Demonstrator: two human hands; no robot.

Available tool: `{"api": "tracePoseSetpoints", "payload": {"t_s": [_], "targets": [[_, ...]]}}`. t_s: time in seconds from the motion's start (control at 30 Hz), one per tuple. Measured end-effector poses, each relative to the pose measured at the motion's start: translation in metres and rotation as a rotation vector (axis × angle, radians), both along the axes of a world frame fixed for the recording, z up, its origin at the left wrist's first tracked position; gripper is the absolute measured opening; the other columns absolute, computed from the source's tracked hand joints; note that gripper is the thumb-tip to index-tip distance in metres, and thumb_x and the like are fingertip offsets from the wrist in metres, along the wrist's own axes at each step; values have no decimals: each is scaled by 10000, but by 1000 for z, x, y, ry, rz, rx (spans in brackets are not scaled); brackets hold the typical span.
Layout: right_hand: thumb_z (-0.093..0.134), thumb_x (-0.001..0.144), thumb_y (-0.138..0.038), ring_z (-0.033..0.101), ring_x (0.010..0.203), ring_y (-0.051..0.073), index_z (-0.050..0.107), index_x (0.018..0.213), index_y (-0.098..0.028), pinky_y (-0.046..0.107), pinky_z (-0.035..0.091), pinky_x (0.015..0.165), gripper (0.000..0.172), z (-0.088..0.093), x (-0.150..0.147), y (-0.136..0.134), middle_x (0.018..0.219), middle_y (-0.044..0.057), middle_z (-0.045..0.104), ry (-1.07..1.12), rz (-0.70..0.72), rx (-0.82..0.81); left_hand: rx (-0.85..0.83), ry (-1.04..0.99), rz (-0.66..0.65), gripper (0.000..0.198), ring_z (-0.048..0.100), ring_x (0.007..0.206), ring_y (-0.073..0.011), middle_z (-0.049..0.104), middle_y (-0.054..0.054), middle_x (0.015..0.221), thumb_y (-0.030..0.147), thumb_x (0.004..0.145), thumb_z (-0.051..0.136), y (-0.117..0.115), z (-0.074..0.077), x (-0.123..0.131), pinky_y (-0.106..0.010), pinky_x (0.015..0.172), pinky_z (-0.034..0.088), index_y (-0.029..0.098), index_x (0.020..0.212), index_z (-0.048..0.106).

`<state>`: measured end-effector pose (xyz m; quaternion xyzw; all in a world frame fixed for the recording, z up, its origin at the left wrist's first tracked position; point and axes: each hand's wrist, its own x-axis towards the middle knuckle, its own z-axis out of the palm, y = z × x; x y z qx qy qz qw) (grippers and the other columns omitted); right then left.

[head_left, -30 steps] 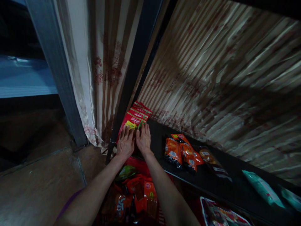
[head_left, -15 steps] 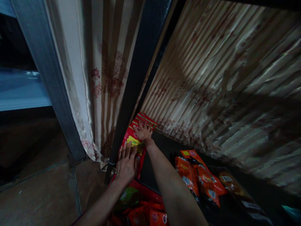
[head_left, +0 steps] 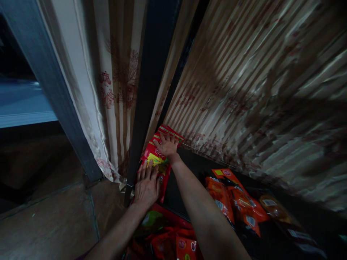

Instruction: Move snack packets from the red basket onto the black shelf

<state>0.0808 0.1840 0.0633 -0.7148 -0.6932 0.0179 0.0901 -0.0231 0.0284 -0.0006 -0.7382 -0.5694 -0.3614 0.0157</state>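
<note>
Red snack packets [head_left: 156, 151] with yellow print lie in a stack at the far left corner of a dark shelf [head_left: 177, 180]. My right hand [head_left: 167, 145] rests flat on the upper end of the stack, fingers spread. Flat on the lower end lies my left hand [head_left: 147, 184], its fingers stretched out and slightly apart. Neither hand is gripping the packets. How many packets are under the hands I cannot tell.
Orange snack packets [head_left: 219, 196] lie on the shelf to the right, with a brown packet [head_left: 273, 209] beyond them. Below are more red packets [head_left: 165, 245] and a green one [head_left: 153, 221]. A dark post [head_left: 148, 83] and striped curtains [head_left: 217, 83] stand close behind.
Both hands stay on the red packets, the right one shifted slightly along the top. The view has moved a little, and more of the packets' print shows between the hands.
</note>
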Motion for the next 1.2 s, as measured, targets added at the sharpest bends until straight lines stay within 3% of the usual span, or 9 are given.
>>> {"api": "tracePoseSetpoints", "payload": {"t_s": [0.17, 0.37, 0.53, 0.67, 0.8, 0.93, 1.0, 1.07, 1.2], "targets": [[262, 869, -648, 265, 1374, 364, 331, 1434, -293, 563, 166, 1078, 671, -7, -5, 3, 1489, 111, 356, 6, 17, -67, -8, 2, 23, 427, 324, 1365, -296, 440, -115, 1432, 313, 897, 446, 2, -2, 0, -504, 1065, 371, 181, 1298, 513], [276, 864, -649, 247, 1382, 358, 299, 1445, -296, 581, 159, 1078, 680, -15, -4, 7, 1505, 105, 326, 33, 9, -43, -38, -16, 9, 437, 326, 1365, -283, 468, -93, 1413, 321, 883, 462, 2, -1, -3, -467, 1082, 370, 197, 1299, 519], [301, 904, -556, 185, 1406, 347, 318, 1439, -271, 579, 177, 1079, 607, -4, -3, -3, 1517, 112, 294, 86, 40, 128, -78, -34, -18, 446, 287, 1385, -285, 434, -97, 1440, 303, 885, 450, -1, 4, -7, -457, 1101, 343, 176, 1309, 507], [323, 919, -478, 200, 1403, 313, 380, 1405, -223, 545, 238, 1077, 553, 2, 2, -31, 1515, 119, 281, 134, 66, 304, -96, -66, -52, 479, 211, 1415, -277, 372, -128, 1475, 303, 884, 444, -3, 7, -10, -481, 1139, 256, 144, 1335, 467], [266, 943, -448, 251, 1391, 258, 407, 1366, -201, 522, 274, 1078, 510, 5, 12, -99, 1496, 111, 298, 237, 113, 474, -86, -73, -57, 484, 146, 1432, -271, 326, -130, 1499, 316, 894, 427, 0, 2, -12, -499, 1153, 192, 138, 1344, 441], [272, 952, -358, 366, 1336, 228, 457, 1320, -217, 500, 319, 1074, 435, -5, 15, -204, 1435, 96, 408, 386, 85, 552, -78, -86, -52, 510, 105, 1438, -268, 292, -125, 1516, 347, 904, 423, 1, -2, -12, -498, 1149, 188, 139, 1369, 399], [317, 939, -323, 425, 1296, 219, 506, 1276, -221, 479, 353, 1063, 400, -27, 17, -258, 1386, 91, 476, 450, 60, 500, -57, -105, -68, 499, 110, 1437, -272, 305, -140, 1506, 342, 904, 428, -3, 1, -13, -497, 1151, 179, 119, 1350, 420], [369, 918, -300, 482, 1246, 208, 558, 1219, -212, 443, 392, 1043, 366, -60, 24, -309, 1324, 93, 541, 509, 12, 356, -6, -129, -117, 454, 148, 1431, -257, 357, -137, 1480, 305, 904, 426, -10, 6, -15, -476, 1153, 194, 120, 1318, 454], [459, 845, -252, 630, 1007, 208, 660, 1039, -192, 373, 496, 904, 286, -132, 46, -398, 1072, 93, 677, 544, -125, -55, 106, -141, -338, 364, 281, 1392, -195, 480, -85, 1398, 194, 897, 403, -43, 16, -15, -417, 1136, 280, 173, 1240, 525]]}}
